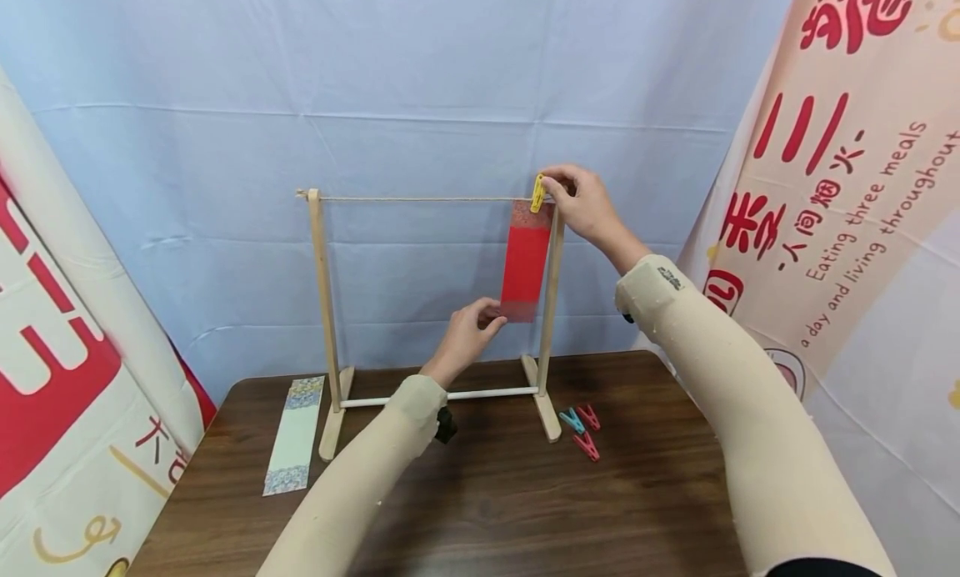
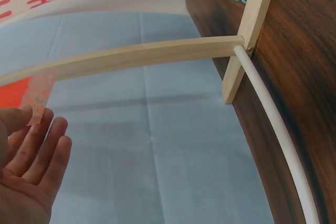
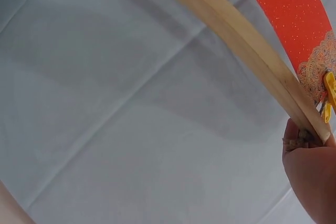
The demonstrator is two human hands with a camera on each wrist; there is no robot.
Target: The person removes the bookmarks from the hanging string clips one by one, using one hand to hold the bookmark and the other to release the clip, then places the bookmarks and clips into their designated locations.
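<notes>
Pale, matt bare-wood rack [image 1: 324,310]; rough twine line [image 1: 420,198]; smooth red paper strip [image 1: 525,264]; glossy yellow plastic peg [image 1: 537,193]; dark wood-grain tabletop [image 1: 487,510]; creased blue cloth backdrop [image 1: 375,77].

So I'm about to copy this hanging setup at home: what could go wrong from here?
The yellow peg sits at the very end of the string, against the rack post, so the red strip may hang skewed. The left hand only touches the strip's bottom edge; a tug could pull it free. The light rack might tip.

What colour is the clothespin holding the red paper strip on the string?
Yellow. The clothespin shows best in the head view, pinched by the right hand.
</notes>
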